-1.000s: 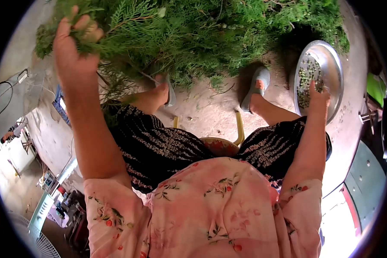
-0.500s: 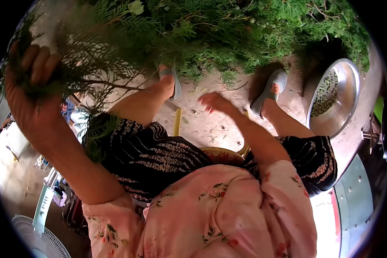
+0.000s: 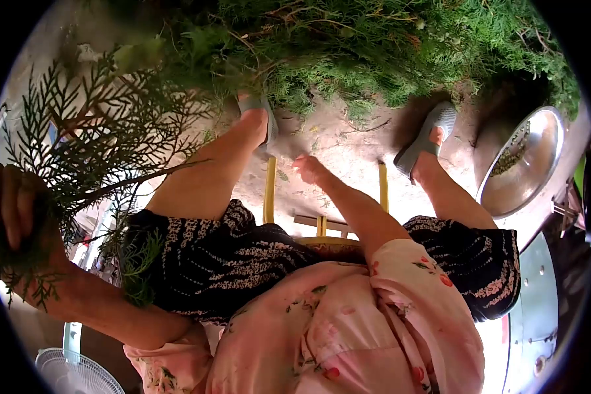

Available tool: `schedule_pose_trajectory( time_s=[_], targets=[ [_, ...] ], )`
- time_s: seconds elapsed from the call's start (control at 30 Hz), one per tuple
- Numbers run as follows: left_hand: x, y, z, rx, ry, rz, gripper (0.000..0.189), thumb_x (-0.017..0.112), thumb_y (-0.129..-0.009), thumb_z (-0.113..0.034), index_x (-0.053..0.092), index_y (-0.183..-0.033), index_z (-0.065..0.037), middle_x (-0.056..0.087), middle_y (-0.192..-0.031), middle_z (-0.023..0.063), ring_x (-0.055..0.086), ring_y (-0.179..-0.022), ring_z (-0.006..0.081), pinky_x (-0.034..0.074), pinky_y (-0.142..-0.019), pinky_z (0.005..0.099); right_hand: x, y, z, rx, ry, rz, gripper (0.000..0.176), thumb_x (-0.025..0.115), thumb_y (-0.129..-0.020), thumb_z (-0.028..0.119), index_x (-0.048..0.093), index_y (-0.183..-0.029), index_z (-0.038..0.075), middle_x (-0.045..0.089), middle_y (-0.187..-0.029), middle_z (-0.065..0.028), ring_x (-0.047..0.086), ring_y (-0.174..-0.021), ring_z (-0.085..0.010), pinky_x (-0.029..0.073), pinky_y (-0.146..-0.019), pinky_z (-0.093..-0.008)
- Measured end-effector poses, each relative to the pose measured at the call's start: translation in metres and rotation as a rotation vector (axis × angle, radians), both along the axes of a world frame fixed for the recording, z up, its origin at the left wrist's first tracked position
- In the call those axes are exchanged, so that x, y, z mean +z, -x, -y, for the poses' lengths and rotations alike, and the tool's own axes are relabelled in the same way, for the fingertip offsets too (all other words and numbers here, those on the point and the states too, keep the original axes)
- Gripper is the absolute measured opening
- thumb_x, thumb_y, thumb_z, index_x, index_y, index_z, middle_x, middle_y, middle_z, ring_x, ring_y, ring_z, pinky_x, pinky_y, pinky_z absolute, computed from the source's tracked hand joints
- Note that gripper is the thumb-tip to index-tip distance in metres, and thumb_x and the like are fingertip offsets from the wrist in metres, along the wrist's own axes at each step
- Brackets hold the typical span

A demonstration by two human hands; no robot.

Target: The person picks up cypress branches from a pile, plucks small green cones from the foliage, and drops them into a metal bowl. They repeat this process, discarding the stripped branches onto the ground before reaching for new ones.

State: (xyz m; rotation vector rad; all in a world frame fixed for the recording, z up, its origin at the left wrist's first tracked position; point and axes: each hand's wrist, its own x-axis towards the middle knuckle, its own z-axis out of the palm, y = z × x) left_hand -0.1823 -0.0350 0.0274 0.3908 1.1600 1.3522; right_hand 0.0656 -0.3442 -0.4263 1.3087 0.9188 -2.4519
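At the far left edge my left hand (image 3: 14,207) is closed around a green conifer branch (image 3: 105,190), whose feathery sprigs spread over my left thigh. Between my knees, above the floor (image 3: 328,141), is my right hand (image 3: 308,171), its fingers curled together and slightly blurred. Anything between those fingers is too small to make out. Across the top lies a large heap of green conifer branches (image 3: 374,52), beyond my feet. A tilted metal basin (image 3: 535,167) at the right holds small greenish pieces (image 3: 511,154).
My feet in grey shoes (image 3: 425,141) rest on the floor near the heap. Yellow legs (image 3: 270,190) of a seat stand between my knees. At the lower left is a fan (image 3: 79,374); a pale blue-grey curved surface (image 3: 535,295) is at the lower right.
My left hand has moved down and outward with the branch. My right hand has shifted slightly left and down, its fingers now drawn closer together. The view has shifted a little.
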Motion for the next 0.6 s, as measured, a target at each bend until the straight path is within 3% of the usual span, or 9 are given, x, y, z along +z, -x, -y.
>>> schedule_pose_trajectory(
  time_s=[0.03,0.1,0.2,0.27,0.3,0.37,0.47,0.53,0.6],
  targets=[
    [-0.001,0.005,0.000,-0.020,-0.010,-0.065,0.017,0.039,-0.083,-0.002,0.037,-0.067,-0.009,0.033,-0.056,-0.0001,0.027,-0.042,0.0076,0.023,-0.044,0.0214,0.001,-0.005,-0.011,-0.381,0.539,0.186,0.025,0.057,-0.072,-0.005,0.062,-0.094,0.005,0.057,-0.106,-0.0087,0.052,-0.092,-0.0160,0.046,-0.073,-0.0244],
    [-0.002,0.027,0.015,0.220,-0.022,0.074,0.006,0.044,-0.086,-0.013,0.047,-0.084,-0.008,0.043,-0.063,0.0027,0.032,-0.046,0.0108,0.026,-0.044,0.0244,0.024,-0.032,-0.046,0.167,-0.297,0.056,0.017,0.064,-0.072,0.003,0.066,-0.089,0.007,0.063,-0.086,-0.0074,0.057,-0.076,-0.0162,0.048,-0.067,-0.0272],
    [-0.018,-0.052,-0.001,0.886,-0.177,-0.253,0.020,0.050,-0.090,-0.022,0.056,-0.101,-0.007,0.053,-0.069,0.0046,0.037,-0.051,0.0132,0.028,-0.045,0.0270,0.029,-0.083,-0.079,0.124,-0.503,0.012,0.018,0.072,-0.063,0.007,0.065,-0.079,0.008,0.063,-0.076,-0.0076,0.060,-0.070,-0.0170,0.048,-0.063,-0.0269],
    [-0.011,-0.011,0.013,0.423,0.003,-0.409,0.019,0.049,-0.090,-0.023,0.056,-0.097,-0.006,0.052,-0.067,0.0042,0.036,-0.050,0.0128,0.028,-0.044,0.0273,0.033,-0.110,-0.075,0.329,-0.340,0.228,0.026,0.072,-0.059,0.008,0.064,-0.083,0.008,0.061,-0.077,-0.0078,0.061,-0.073,-0.0205,0.049,-0.067,-0.0307],
    [-0.014,-0.007,0.006,-0.033,-0.142,-0.059,0.020,0.048,-0.091,-0.024,0.056,-0.093,-0.006,0.052,-0.066,0.0038,0.036,-0.049,0.0125,0.028,-0.044,0.0275,0.020,-0.122,-0.058,0.516,-0.438,0.178,0.029,0.069,-0.060,0.011,0.064,-0.088,0.009,0.063,-0.084,-0.0086,0.061,-0.074,-0.0235,0.049,-0.067,-0.0332],
    [-0.015,-0.011,0.006,-0.019,-0.152,-0.068,0.020,0.047,-0.091,-0.025,0.056,-0.090,-0.007,0.051,-0.065,0.0035,0.036,-0.049,0.0123,0.028,-0.043,0.0272,0.009,-0.129,-0.030,1.107,-0.394,0.090,0.016,0.062,-0.063,0.016,0.068,-0.078,0.013,0.066,-0.079,-0.0075,0.063,-0.073,-0.0229,0.050,-0.065,-0.0336],
    [-0.015,-0.019,0.002,-0.036,-0.137,-0.061,0.021,0.047,-0.092,-0.026,0.056,-0.086,-0.008,0.051,-0.065,0.0031,0.035,-0.048,0.0120,0.028,-0.043,0.0265,-0.012,-0.142,0.037,1.066,-0.257,0.025,0.018,0.062,-0.063,0.017,0.070,-0.077,0.011,0.064,-0.070,-0.0102,0.059,-0.057,-0.0206,0.049,-0.054,-0.0328],
    [-0.015,-0.027,0.001,-0.061,-0.128,-0.055,0.022,0.046,-0.092,-0.026,0.055,-0.084,-0.008,0.051,-0.065,0.0030,0.035,-0.048,0.0119,0.028,-0.043,0.0262,0.026,-0.133,0.023,0.584,0.389,0.274,0.013,0.059,-0.066,0.006,0.068,-0.075,0.003,0.063,-0.069,-0.0146,0.060,-0.060,-0.0212,0.052,-0.059,-0.0346],
    [-0.018,-0.037,0.001,0.010,-0.160,-0.075,0.023,0.045,-0.092,-0.027,0.054,-0.083,-0.008,0.051,-0.066,0.0030,0.035,-0.048,0.0117,0.028,-0.043,0.0261,0.045,-0.120,0.019,0.606,0.340,0.306,0.035,0.056,-0.061,-0.006,0.064,-0.095,-0.001,0.058,-0.101,-0.0182,0.061,-0.075,-0.0308,0.057,-0.059,-0.0433]
  ],
)
